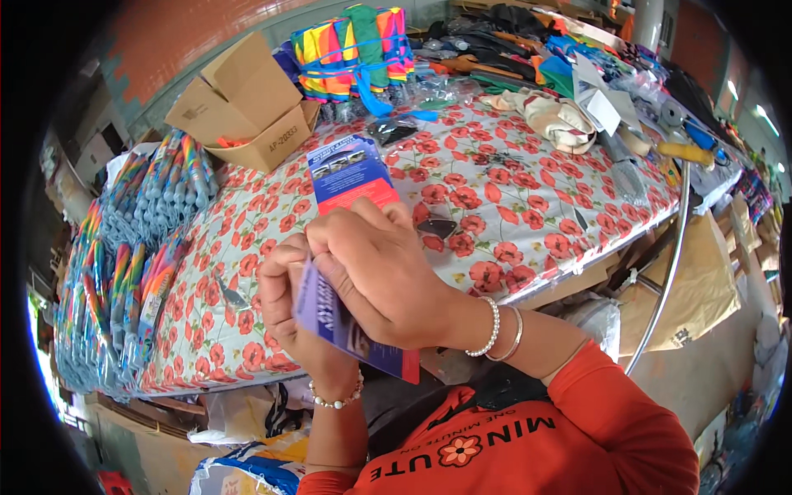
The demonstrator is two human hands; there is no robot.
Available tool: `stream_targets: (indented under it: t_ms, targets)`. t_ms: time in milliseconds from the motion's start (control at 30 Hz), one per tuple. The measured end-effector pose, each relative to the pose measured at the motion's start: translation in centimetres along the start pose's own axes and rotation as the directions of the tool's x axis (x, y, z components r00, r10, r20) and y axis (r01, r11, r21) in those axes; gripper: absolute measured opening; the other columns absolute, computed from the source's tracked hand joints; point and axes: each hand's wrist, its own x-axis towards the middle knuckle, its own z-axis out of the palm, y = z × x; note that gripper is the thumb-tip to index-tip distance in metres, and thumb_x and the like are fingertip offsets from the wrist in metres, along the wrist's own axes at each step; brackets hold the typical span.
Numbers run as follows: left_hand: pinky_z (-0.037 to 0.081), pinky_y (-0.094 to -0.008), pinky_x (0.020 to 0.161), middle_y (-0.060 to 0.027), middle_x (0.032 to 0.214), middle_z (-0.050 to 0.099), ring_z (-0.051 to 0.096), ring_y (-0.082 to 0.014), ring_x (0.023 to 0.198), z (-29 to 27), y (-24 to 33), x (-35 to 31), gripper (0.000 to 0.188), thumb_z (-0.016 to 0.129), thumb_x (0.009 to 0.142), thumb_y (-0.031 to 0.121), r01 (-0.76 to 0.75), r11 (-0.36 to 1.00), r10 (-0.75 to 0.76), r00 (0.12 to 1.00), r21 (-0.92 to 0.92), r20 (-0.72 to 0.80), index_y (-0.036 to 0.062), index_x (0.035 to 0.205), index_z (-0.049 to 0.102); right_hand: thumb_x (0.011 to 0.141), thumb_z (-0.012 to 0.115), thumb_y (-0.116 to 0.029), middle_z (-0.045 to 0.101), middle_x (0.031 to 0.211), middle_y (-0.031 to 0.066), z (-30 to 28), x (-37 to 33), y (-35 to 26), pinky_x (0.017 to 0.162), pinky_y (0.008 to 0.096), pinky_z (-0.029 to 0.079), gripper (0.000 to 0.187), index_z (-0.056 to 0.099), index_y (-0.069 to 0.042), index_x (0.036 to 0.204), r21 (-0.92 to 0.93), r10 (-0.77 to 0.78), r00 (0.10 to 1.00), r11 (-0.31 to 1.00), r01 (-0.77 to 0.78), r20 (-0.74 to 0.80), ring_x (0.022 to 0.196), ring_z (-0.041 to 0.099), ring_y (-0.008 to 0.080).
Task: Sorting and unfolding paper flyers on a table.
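Note:
In front of my chest, both hands are closed on a printed blue and red card. My left hand (285,301) grips its edge, fingers bent, thumb partly hidden. Crossing over it, my right hand (371,264) pinches the card with curled fingers, covering its middle. A lower blue panel (323,309) tilts down toward me. Beyond my knuckles a flat blue and red panel (351,169) shows; whether both panels are one folded card or two, I cannot tell. On the flowered tablecloth just past my right hand lies a small dark pointed piece (437,227).
An open cardboard box (247,107) stands at the back left, beside a tied rainbow-coloured bundle (351,54). Rainbow items in clear wrapping (124,272) pile along the left edge. Cream cloth (549,120) lies back right. A curved metal pole (672,264) rises at the table's right.

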Motion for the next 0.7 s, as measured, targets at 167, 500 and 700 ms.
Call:
stream_targets:
  t_ms: [167,500,700]
  targets:
    - [0.043,-0.0234,0.072,-0.0076,0.091,0.054,0.050,-0.0101,0.074,-0.3,0.3,0.8,0.019,0.045,0.091,0.009,0.142,0.913,-0.137,0.990,-0.381,0.042,-0.0005,0.108,0.047,0.089,0.045,-0.015,0.048,0.078,0.0077,0.0,-0.5,1.6,0.069,0.0348,0.033,0.011,0.047,-0.004,0.091,0.296,0.137,0.983,0.940,-0.169,0.126,0.072,0.046,0.0247]
    - [0.038,-0.0193,0.053,-0.0090,0.088,0.060,0.049,-0.0083,0.061,-1.9,0.6,1.1,0.023,0.052,0.088,0.007,0.264,0.945,-0.247,0.963,-0.193,0.104,-0.0031,0.108,0.054,0.086,0.047,-0.009,0.047,0.080,0.0101,-2.0,1.2,2.0,0.070,0.0341,0.036,0.007,0.047,-0.003,0.090,0.052,0.010,0.965,0.998,-0.024,0.261,0.074,0.048,0.0268]
    - [0.045,-0.0200,0.057,-0.0108,0.089,0.064,0.055,-0.0096,0.062,-2.5,1.3,2.0,0.019,0.058,0.083,0.004,0.132,0.991,-0.131,0.981,-0.004,0.142,-0.0058,0.100,0.061,0.080,0.053,-0.010,0.046,0.083,0.0110,-3.8,3.0,1.1,0.073,0.0364,0.035,0.011,0.050,-0.003,0.089,-0.172,-0.105,0.910,0.967,0.187,0.401,0.078,0.047,0.0278]
